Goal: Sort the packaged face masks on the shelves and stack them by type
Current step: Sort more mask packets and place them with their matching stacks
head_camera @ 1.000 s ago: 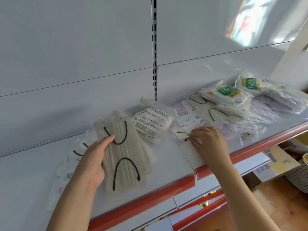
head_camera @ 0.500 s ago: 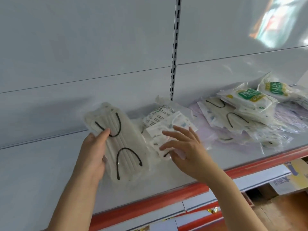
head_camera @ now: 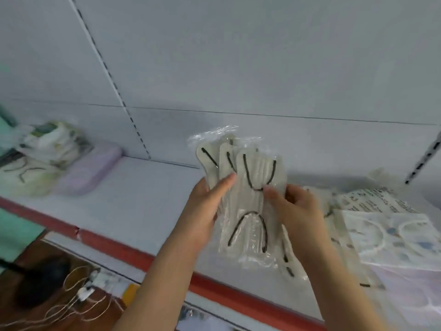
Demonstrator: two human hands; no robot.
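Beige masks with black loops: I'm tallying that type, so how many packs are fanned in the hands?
3, fanned and overlapping: front pack, middle pack, back pack. The left hand and right hand hold them above the shelf. More may hide behind.

Pale shelving (head_camera: 148,187) — brown floor (head_camera: 28,271).

Motion blur obscures the far-left mask pile (head_camera: 45,151); the right frame edge cuts off the printed mask packet (head_camera: 391,237).
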